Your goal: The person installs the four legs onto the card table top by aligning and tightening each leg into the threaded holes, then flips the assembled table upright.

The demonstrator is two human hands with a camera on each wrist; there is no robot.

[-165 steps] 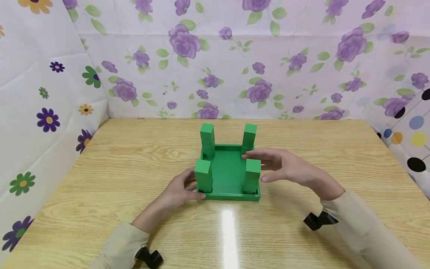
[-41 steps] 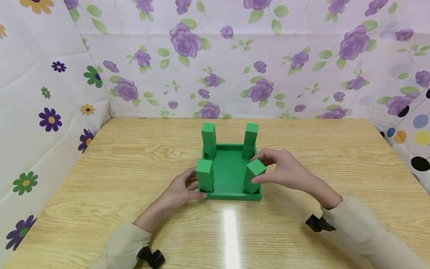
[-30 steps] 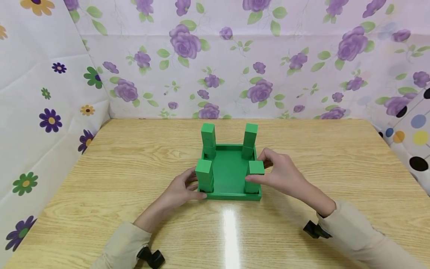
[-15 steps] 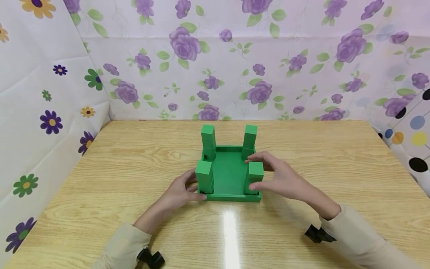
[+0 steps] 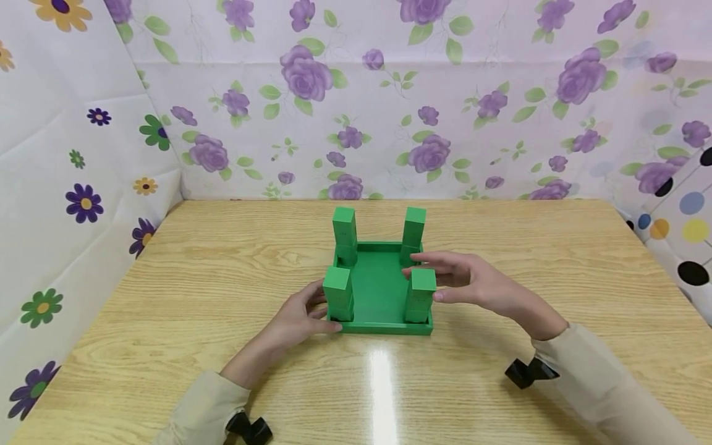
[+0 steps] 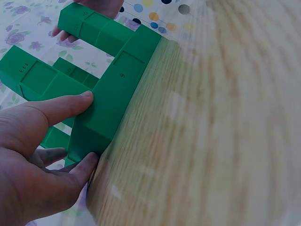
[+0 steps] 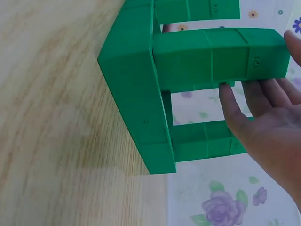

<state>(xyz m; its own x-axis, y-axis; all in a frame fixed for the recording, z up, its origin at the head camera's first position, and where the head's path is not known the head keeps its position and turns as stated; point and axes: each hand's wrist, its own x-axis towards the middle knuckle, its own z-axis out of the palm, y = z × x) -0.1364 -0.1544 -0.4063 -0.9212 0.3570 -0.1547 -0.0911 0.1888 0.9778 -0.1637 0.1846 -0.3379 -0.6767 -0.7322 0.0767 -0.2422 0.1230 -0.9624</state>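
A shallow square green tray [image 5: 384, 329] has an upright green block post at each corner. My left hand [image 5: 292, 318] holds its front-left corner, the thumb [image 6: 70, 106] on the front wall and fingers against the left side, beside the front-left post [image 5: 338, 296]. My right hand [image 5: 484, 284] is spread loosely around the front-right post [image 5: 419, 300], thumb to its right and fingers behind it. In the right wrist view that post [image 7: 225, 56], marked 121, stands in the tray; some fingertips lie close to it, and any contact is unclear.
The back-left post [image 5: 345, 235] and back-right post [image 5: 413, 232] stand at the far corners, the latter near my right fingers. A wooden table [image 5: 245, 241] lies under the tray. Flowered cloth [image 5: 356, 105] hangs behind it.
My right hand gripped the front-right post, which was twisted and now stands squarely in its corner. The fingers have since loosened and the thumb has drawn right. My left hand kept its place.
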